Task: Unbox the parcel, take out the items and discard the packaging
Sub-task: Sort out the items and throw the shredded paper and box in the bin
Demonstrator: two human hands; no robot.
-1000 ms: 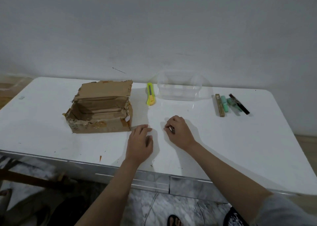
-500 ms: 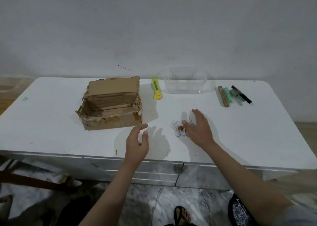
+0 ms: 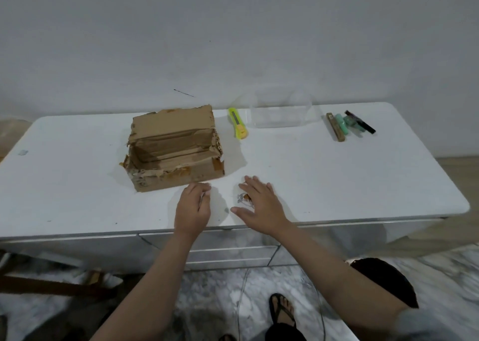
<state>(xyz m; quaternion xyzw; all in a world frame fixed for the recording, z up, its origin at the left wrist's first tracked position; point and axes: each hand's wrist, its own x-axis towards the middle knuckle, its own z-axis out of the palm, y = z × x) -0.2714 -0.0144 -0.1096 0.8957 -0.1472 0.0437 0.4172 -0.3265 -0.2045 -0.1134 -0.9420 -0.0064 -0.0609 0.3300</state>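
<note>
Torn, ragged-edged brown cardboard box (image 3: 174, 151) open on glossy white worktop (image 3: 77, 185); at its 4 o'clock, right hand (image 3: 260, 206) spread flat over crumpled clear wrapper (image 3: 242, 198), left hand (image 3: 192, 208) loosely curled, empty.

Left grip (image 3: 193, 206): forearm reaching forward, fingers loosely curled, nothing clearly held. Right grip (image 3: 259, 203): fingers spread and straight, palm down, thumb splayed toward the left grip. The two sit near each other, not touching.

Wore a grey sleeve (image 3: 425, 325) at five o'clock, dark patterned shorts (image 3: 383, 278), a black flip-flop (image 3: 281, 312) at six o'clock; forearms bare.
</note>
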